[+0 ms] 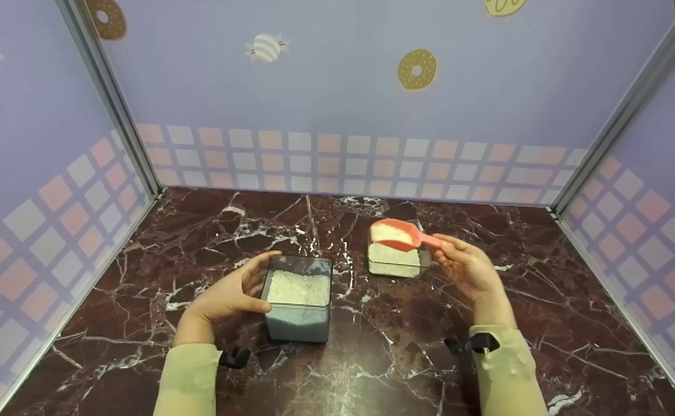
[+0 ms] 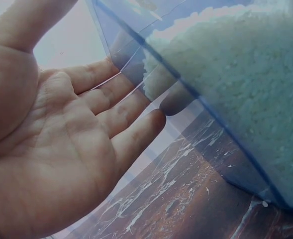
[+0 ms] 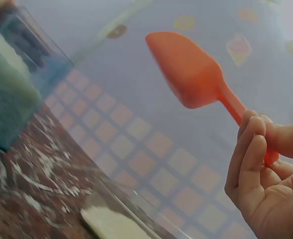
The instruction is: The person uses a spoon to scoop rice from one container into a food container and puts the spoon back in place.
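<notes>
My left hand (image 1: 254, 283) lies against the left wall of a clear blue-tinted box (image 1: 299, 312) half full of white rice; the fingers (image 2: 131, 99) lie fairly straight on the wall, palm off it. My right hand (image 1: 446, 244) pinches the handle of a red-orange scoop (image 1: 396, 234) between thumb and fingers (image 3: 253, 149). The scoop (image 3: 186, 69) carries a heap of rice and hovers just above a smaller clear container (image 1: 395, 264) that also holds rice. The two containers stand apart on the dark marble tabletop (image 1: 198, 231).
Purple walls with a checked band enclose the tabletop on the left (image 1: 37, 190), back (image 1: 337, 162) and right (image 1: 649, 202). A few loose grains lie by the box base (image 2: 264, 203). Black wrist straps (image 1: 234, 357) sit over my sleeves.
</notes>
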{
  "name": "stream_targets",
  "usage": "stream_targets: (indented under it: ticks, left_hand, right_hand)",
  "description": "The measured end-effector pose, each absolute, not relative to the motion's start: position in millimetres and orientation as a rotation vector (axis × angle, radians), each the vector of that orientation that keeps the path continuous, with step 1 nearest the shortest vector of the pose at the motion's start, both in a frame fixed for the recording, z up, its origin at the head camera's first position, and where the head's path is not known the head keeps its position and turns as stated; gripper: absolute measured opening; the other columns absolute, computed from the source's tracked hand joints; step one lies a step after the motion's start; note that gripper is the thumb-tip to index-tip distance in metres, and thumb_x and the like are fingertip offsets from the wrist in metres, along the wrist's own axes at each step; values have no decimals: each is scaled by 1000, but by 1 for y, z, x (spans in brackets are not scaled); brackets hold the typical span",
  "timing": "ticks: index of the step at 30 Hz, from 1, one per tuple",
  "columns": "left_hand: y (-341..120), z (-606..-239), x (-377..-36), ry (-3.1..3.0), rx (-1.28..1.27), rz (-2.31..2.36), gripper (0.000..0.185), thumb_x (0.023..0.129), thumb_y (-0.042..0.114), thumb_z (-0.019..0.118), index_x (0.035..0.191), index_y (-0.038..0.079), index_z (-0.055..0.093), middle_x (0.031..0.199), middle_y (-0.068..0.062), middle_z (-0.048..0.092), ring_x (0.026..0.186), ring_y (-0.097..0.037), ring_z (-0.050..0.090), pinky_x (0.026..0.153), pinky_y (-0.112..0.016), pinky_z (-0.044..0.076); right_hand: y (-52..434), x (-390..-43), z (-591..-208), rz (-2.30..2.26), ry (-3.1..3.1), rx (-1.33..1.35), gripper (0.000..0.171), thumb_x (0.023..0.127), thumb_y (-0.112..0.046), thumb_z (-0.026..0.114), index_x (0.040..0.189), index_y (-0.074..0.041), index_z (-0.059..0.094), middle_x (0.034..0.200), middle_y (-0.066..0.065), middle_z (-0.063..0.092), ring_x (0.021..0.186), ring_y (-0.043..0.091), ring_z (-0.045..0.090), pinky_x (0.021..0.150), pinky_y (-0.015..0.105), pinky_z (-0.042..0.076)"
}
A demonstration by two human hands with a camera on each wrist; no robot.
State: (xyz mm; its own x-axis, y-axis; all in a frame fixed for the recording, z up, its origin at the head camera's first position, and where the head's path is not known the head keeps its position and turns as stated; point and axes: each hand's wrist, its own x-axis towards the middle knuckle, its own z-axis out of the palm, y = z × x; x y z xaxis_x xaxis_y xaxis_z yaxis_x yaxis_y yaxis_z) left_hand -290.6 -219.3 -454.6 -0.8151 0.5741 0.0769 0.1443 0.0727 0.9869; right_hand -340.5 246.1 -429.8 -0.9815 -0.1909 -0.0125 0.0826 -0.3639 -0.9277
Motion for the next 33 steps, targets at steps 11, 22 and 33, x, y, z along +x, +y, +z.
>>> stream_targets:
  ticks: [11, 22, 33]
  left_hand:
    - [-219, -454, -291, 2040, 702, 1793, 106, 82, 8, 84, 164, 8, 16, 172, -21, 12, 160, -40, 8, 130, -56, 12]
    - [-220, -453, -291, 2030, 693, 1792, 107, 83, 9, 83, 165, 10, 15, 173, -21, 5, 161, -40, 3, 130, -57, 9]
    - [-220, -455, -292, 2033, 724, 1788, 106, 83, 10, 83, 164, 5, 15, 171, -22, 14, 160, -43, 8, 129, -57, 12]
  right_hand:
    - [283, -349, -441, -2287, 2141, 188, 42, 105, -5, 53, 143, 13, 47, 70, -10, 70, 65, 0, 63, 63, 13, 54]
    - [278, -343, -428, -1947, 2616, 279, 36, 103, -2, 57, 134, 14, 58, 77, -7, 64, 66, -1, 64, 64, 13, 58]
    - [270, -333, -416, -1500, 3065, 225, 26, 100, -9, 65, 121, 4, 72, 83, 11, 75, 62, -1, 59, 54, 13, 49]
